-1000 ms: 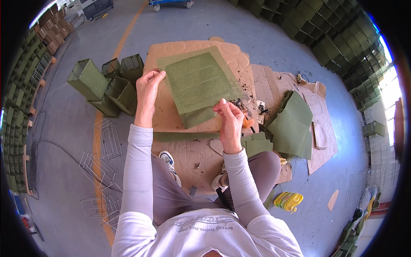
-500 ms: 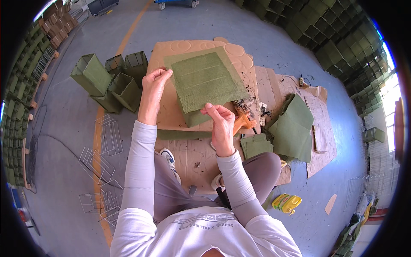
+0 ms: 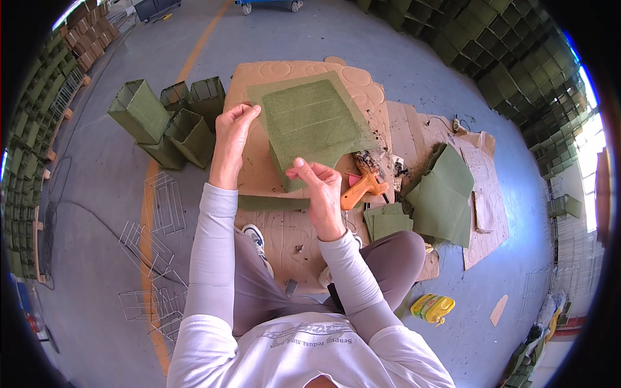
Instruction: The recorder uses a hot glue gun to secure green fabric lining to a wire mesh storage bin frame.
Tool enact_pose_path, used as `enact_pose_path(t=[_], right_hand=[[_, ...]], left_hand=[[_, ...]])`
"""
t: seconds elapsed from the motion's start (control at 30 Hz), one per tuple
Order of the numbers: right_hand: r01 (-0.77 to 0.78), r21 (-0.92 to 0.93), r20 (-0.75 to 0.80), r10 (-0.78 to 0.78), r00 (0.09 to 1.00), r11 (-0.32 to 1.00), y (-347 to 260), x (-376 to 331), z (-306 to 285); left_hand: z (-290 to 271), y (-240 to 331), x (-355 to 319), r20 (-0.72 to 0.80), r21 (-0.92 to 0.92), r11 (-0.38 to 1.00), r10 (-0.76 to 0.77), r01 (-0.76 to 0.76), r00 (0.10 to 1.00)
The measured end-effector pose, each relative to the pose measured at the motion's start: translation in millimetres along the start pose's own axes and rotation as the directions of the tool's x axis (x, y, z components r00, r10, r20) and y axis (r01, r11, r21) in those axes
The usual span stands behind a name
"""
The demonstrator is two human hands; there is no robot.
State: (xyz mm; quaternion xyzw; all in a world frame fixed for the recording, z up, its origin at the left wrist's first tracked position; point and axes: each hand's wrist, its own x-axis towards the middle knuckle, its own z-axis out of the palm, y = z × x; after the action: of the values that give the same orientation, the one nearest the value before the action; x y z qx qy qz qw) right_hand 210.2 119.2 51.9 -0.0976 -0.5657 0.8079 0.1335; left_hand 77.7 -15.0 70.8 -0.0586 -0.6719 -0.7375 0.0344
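Note:
A square olive-green mesh sheet (image 3: 310,116), darker in its middle than along its border, is held up over a cardboard-topped work surface (image 3: 242,83). My left hand (image 3: 234,132) pinches its left edge between thumb and fingers. At the sheet's near edge is my right hand (image 3: 322,191), closed with the thumb on the mesh; its fingertips are partly hidden. Another green piece shows below the sheet, mostly covered. Just right of my right hand lies an orange glue gun (image 3: 363,186), beside dark scraps.
Green open-topped boxes (image 3: 187,132) stand at left, near wire frames (image 3: 162,204) on the floor. Green panels (image 3: 443,194) lie on cardboard at right. A yellow jug (image 3: 433,308) sits near my right knee. Stacks of green boxes (image 3: 498,45) line the right wall.
My right hand has shifted left along the sheet's near edge, uncovering more of the orange glue gun. My left hand stays at about the same spot on the sheet.

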Motion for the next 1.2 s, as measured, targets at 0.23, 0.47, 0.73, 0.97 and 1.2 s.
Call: enact_pose_path(t=[0.23, 0.47, 0.73, 0.97, 1.2], right_hand=[[-0.003, 0.099, -0.007, 0.004, 1.000, 0.995, -0.3, -6.2, 10.4], [-0.034, 0.118, 0.020, 0.032, 0.999, 0.992, 0.9, -9.4, 17.0], [-0.022, 0.116, -0.035, 0.026, 0.999, 0.993, 7.7, -9.2, 14.0], [-0.008, 0.014, -0.069, 0.009, 0.998, 1.000, 2.5, -12.6, 0.0], [0.425, -0.353, -0.389, -0.543, 0.744, 0.834, -23.9, -2.0, -61.1]], left_hand=[[-2.1, -3.8, 1.7, 0.033, -0.012, 0.999, 0.037, -0.036, 0.999], [-4.9, -2.0, 1.6, 0.024, -0.020, 0.998, 0.055, -0.054, 0.998], [-3.4, -0.8, 0.9, -0.016, 0.001, 1.000, 0.025, -0.025, 1.000], [1.0, -0.5, -0.1, -0.006, -0.004, 0.999, 0.044, -0.044, 0.999], [-5.3, -0.9, 0.1, -0.016, -0.004, 1.000, 0.028, -0.028, 0.999]])
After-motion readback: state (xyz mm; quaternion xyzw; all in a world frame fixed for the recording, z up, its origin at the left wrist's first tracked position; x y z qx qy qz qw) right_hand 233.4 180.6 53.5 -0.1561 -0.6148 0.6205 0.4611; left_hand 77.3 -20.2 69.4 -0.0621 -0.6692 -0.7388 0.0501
